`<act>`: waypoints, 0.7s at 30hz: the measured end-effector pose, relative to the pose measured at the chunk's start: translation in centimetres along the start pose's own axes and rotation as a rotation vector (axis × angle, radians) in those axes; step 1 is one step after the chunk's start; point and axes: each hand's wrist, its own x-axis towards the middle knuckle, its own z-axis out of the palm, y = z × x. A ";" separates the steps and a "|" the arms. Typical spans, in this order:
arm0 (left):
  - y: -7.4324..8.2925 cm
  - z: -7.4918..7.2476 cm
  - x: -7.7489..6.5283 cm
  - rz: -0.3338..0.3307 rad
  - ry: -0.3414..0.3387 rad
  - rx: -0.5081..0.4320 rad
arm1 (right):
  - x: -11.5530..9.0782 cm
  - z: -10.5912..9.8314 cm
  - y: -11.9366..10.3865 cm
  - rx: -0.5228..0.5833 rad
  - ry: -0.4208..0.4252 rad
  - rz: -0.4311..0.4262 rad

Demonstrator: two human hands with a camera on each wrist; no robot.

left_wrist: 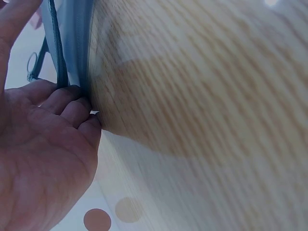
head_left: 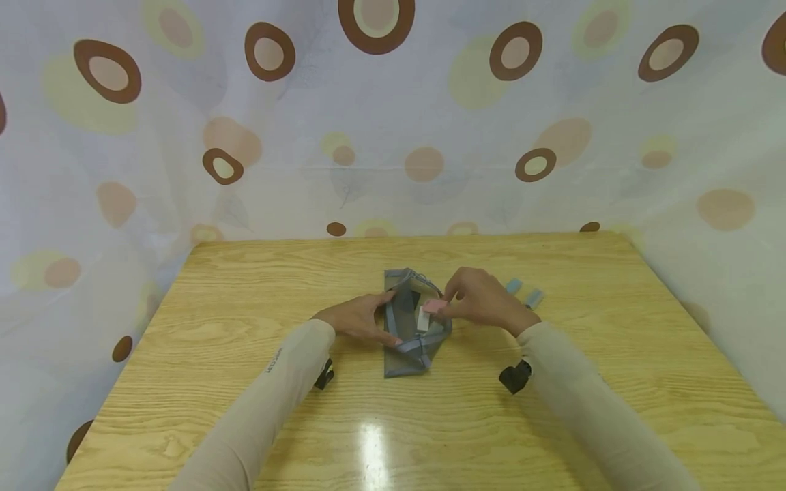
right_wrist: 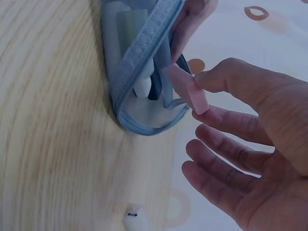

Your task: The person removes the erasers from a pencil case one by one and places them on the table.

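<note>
A grey-blue see-through zip pouch point(head_left: 406, 365) lies on the table with its mouth spread wide. My left hand point(head_left: 359, 318) holds it from the left, thumb on the near edge and a finger on the far edge. In the left wrist view the other fingers curl against the pouch's side point(left_wrist: 83, 43). Over the right side of the mouth, my right hand point(head_left: 484, 301) pinches a pink rectangular block point(right_wrist: 188, 90) between thumb and index finger. Inside the pouch sit a white block point(head_left: 423, 320) and a dark piece point(head_left: 415, 298); a pale greenish item point(right_wrist: 133, 25) shows through its side.
Two small blue-grey pieces point(head_left: 513, 286) point(head_left: 534, 298) lie on the wooden table point(head_left: 258, 273) just beyond the right wrist. A small white object point(right_wrist: 135, 220) appears at the right wrist view's bottom. Patterned cloth point(head_left: 393, 198) hangs behind the table and along both sides.
</note>
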 end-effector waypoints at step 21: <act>-0.1 0.0 0.1 0.006 -0.014 -0.016 | -2.5 -2.9 3.4 0.014 0.075 0.187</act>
